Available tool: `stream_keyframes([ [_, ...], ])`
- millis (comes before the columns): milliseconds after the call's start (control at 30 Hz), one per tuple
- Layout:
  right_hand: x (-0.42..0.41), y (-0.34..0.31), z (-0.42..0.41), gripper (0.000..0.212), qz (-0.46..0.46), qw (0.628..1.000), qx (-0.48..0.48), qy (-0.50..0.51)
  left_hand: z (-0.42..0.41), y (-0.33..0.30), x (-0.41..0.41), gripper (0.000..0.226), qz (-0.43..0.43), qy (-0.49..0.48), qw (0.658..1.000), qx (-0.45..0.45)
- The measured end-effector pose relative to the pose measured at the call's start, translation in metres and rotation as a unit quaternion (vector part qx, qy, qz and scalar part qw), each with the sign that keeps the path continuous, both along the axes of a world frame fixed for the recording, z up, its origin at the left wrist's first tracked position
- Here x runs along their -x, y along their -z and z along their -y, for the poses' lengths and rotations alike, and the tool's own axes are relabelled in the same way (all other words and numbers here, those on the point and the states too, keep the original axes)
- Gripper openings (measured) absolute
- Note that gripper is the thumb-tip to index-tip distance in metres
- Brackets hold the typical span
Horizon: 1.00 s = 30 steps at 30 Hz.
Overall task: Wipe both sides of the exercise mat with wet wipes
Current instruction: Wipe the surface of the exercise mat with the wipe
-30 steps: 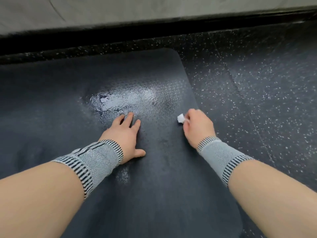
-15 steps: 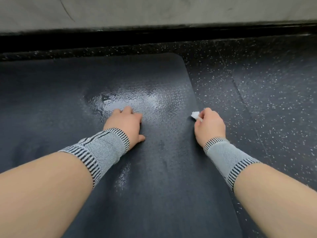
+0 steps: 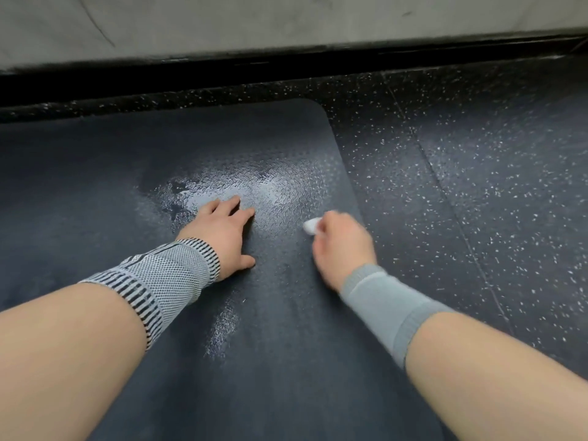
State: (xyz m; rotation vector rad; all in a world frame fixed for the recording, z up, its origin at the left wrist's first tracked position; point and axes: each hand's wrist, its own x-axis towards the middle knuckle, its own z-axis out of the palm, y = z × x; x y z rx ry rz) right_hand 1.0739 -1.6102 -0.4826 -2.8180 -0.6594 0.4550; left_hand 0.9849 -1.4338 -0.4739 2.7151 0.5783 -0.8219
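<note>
A dark blue-grey exercise mat (image 3: 95,186) lies flat on the floor, its far right rounded corner near the wall. A shiny wet patch (image 3: 248,183) glistens in its far middle. My left hand (image 3: 222,230) presses flat on the mat at the near edge of that patch, fingers straight. My right hand (image 3: 342,246) grips a small wadded white wet wipe (image 3: 311,225) and holds it against the mat close to the right edge. The hand is slightly blurred. Both wrists wear grey knitted bands.
Black rubber floor (image 3: 477,186) with white speckles runs along the mat's right side and beyond its far end. A black skirting strip (image 3: 286,71) and a pale grey wall (image 3: 286,20) close off the far side.
My right hand with the wipe slid right to the mat's edge and has come back left onto the mat. The left hand stayed pressed at the wet patch. The view shifted slightly.
</note>
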Motion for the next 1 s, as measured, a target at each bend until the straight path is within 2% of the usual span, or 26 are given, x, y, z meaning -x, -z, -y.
stream_keyframes([
  [67, 0.032, 0.000, -0.012, 0.018, -0.023, 0.987, -0.014, -0.161, 0.001, -0.003, 0.000, 0.097, 0.004, 0.003, 1.000, -0.005],
  [100, 0.028, 0.002, -0.012, 0.017, -0.015, 0.982, -0.020, -0.188, 0.001, -0.003, -0.001, 0.097, 0.004, 0.004, 1.000, -0.007],
  [167, -0.008, 0.003, -0.009, 0.016, 0.000, 0.994, -0.013, -0.104, 0.002, -0.004, -0.002, 0.097, 0.006, 0.002, 1.000, -0.007],
  [267, -0.063, 0.000, 0.001, 0.017, 0.033, 0.993, -0.007, 0.110, 0.001, -0.005, -0.004, 0.097, 0.011, -0.001, 1.000, -0.010],
  [300, -0.064, 0.001, -0.003, 0.018, 0.042, 0.991, 0.000, 0.124, 0.001, -0.005, -0.004, 0.096, 0.013, -0.001, 1.000, -0.012],
  [367, -0.038, 0.002, -0.021, 0.016, 0.021, 0.999, -0.009, 0.044, 0.000, -0.006, -0.003, 0.096, 0.015, -0.002, 1.000, -0.013],
  [467, 0.008, 0.007, -0.032, 0.014, -0.009, 0.983, -0.035, -0.180, -0.001, -0.004, -0.002, 0.096, 0.022, -0.001, 1.000, -0.014],
  [500, 0.000, 0.008, -0.031, 0.014, 0.003, 0.981, -0.041, -0.189, -0.001, -0.004, -0.002, 0.095, 0.024, 0.000, 1.000, -0.014],
  [600, -0.057, 0.007, -0.022, 0.014, 0.040, 0.999, -0.016, -0.022, 0.000, -0.004, -0.002, 0.094, 0.025, -0.003, 1.000, -0.012],
  [667, -0.080, 0.003, -0.015, 0.016, 0.053, 0.993, -0.005, 0.108, -0.001, -0.004, -0.002, 0.093, 0.030, -0.004, 0.999, -0.011],
  [700, -0.078, 0.004, -0.019, 0.017, 0.050, 0.991, -0.006, 0.126, -0.001, -0.004, -0.001, 0.093, 0.031, -0.005, 0.999, -0.010],
  [767, -0.051, 0.004, -0.036, 0.015, 0.020, 0.998, -0.024, 0.049, -0.001, -0.005, 0.000, 0.092, 0.031, -0.004, 0.999, -0.011],
  [867, -0.009, 0.006, -0.049, 0.014, -0.003, 0.986, -0.034, -0.161, 0.000, -0.006, -0.001, 0.092, 0.029, 0.001, 0.999, -0.017],
  [900, -0.016, 0.006, -0.049, 0.015, 0.011, 0.985, -0.040, -0.170, 0.000, -0.007, -0.001, 0.092, 0.028, 0.001, 0.999, -0.017],
  [933, -0.031, 0.005, -0.047, 0.014, 0.019, 0.990, -0.031, -0.138, 0.000, -0.007, -0.001, 0.092, 0.027, 0.000, 1.000, -0.015],
  [1000, -0.070, 0.003, -0.038, 0.014, 0.035, 0.999, -0.023, -0.013, 0.001, -0.006, 0.000, 0.091, 0.023, -0.001, 1.000, -0.015],
])
